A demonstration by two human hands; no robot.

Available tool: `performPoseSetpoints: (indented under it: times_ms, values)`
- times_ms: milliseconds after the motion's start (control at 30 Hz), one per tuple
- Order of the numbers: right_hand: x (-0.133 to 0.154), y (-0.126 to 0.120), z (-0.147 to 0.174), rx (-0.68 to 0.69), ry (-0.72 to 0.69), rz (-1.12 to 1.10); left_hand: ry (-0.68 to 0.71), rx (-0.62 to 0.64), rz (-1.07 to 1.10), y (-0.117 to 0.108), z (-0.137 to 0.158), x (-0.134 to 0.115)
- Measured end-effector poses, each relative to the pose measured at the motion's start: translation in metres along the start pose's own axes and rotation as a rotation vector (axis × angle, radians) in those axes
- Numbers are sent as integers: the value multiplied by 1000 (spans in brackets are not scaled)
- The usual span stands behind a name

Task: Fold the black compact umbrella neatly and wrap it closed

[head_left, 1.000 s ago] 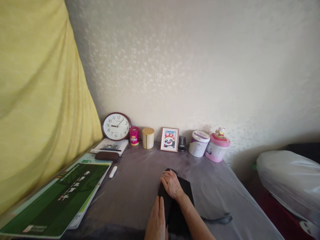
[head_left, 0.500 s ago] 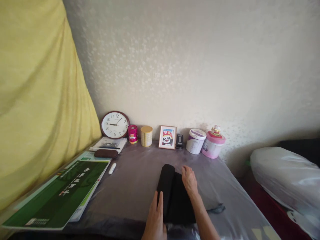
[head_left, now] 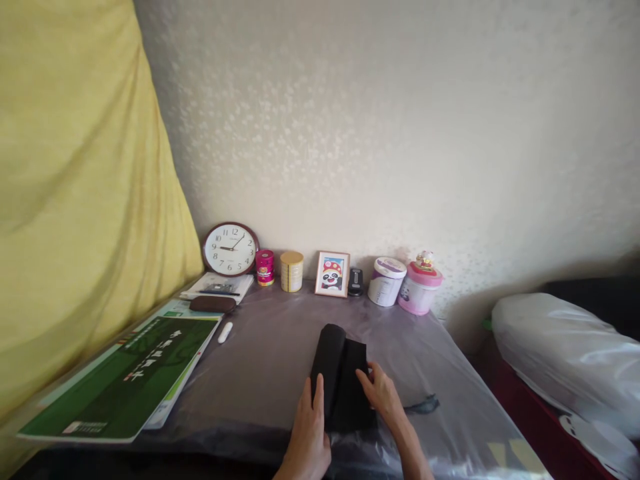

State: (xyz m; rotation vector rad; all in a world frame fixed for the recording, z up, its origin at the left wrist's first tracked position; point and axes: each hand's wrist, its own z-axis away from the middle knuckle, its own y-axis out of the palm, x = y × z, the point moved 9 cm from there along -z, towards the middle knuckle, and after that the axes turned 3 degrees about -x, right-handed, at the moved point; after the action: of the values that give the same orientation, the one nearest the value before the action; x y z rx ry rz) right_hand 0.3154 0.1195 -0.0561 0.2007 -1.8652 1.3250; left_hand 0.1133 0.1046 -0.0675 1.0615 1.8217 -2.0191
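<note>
A black, partly rolled sheet of soft material lies on the table in front of me, with a thick roll on its left and a flat flap on its right. My left hand presses along the roll's near left side, two fingers pointing away from me and the others hidden. With the thumb on top, my right hand pinches the flap's right edge; its fingertips are partly hidden. A dark, limp strip sticks out to the right, past my right wrist; I cannot tell whether it joins the black material.
Along the wall stand a round clock, a pink tin, a yellow-lidded can, a framed panda picture and two tubs. Left are a green book, a brown case and a white object. A plastic-wrapped bundle sits right.
My right hand has drawn nearer to me along the flap's right edge, its fingers now curled on it. My left hand stays at the roll. The view has shifted slightly.
</note>
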Motion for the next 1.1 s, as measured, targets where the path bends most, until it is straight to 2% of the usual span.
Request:
performPoseSetpoints:
  times_ms: [133, 267, 367, 567, 700, 867, 967, 1100]
  values:
    - [10, 2, 1, 118, 54, -324, 57, -44, 28, -4, -1, 1]
    - [49, 7, 2, 265, 38, -666, 69, -65, 27, -2, -3, 6]
    - [75, 17, 0, 286, 38, -768, 68, -85, 21, 1, -4, 10]
    - [98, 53, -5, 276, 18, -740, 74, -70, -1, 1, -5, 8]
    - [93, 70, -7, 236, 67, -578, 43, -13, -73, 2, -6, 9]
    - [89, 86, -9, 270, 110, -460, 26, -7, -183, 3, -7, 15]
    - [90, 91, -10, 289, 123, -463, 54, -20, -201, 7, -7, 22]
    - [96, 99, -8, 370, 135, -501, 95, -101, -105, 2, -2, 29]
